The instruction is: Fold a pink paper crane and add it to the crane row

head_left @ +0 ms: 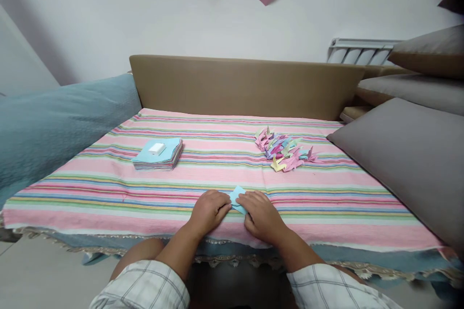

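A small piece of folded light-blue paper (238, 195) lies near the front of the striped cloth (217, 164), between my two hands. My left hand (211, 208) closes on its left edge, thumb and fingers together. On the right side, my right hand (261, 215) has its fingers bent over the paper, pinching it. Parts of the sheet are hidden beneath the fingers. To the far right of the hands sits a pile of folded paper cranes (282, 149) in pink, yellow, purple, blue and green.
Left of centre stands a stack of square paper (159, 159) with a small white block (157, 148) on top. Grey cushions (402, 154) pile up at the right. A brown backrest (246, 87) runs along the back, and a blue-covered armrest (65, 120) borders the left.
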The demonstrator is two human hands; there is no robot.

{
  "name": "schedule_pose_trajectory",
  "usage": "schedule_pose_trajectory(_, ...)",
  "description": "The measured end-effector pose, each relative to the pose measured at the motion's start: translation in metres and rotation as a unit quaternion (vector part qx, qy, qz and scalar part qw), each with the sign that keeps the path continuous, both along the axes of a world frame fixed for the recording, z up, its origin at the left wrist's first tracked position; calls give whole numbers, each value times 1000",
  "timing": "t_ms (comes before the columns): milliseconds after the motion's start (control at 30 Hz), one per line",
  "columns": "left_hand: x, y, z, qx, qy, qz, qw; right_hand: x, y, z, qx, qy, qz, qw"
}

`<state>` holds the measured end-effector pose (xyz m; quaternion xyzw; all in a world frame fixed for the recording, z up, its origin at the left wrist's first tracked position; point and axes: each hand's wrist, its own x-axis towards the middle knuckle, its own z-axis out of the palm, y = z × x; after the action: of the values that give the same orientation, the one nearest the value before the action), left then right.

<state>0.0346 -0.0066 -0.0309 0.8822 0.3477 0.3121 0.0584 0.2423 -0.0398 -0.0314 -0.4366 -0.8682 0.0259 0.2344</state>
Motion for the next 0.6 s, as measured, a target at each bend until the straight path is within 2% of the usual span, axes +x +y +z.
schedule_pose_trajectory(433,2,-2,3,-37,-38,12,999,-5,3,-10,3,16,-41,999)
schedule_pose_trajectory(533,-1,-2,1,-87,-100,47,990,-2,6,-7,-22,75,-71,994)
schedule_pose_trajectory(600,-2,1,-3,-152,-170,53,972,0,7,-3,-57,166,-100,979)
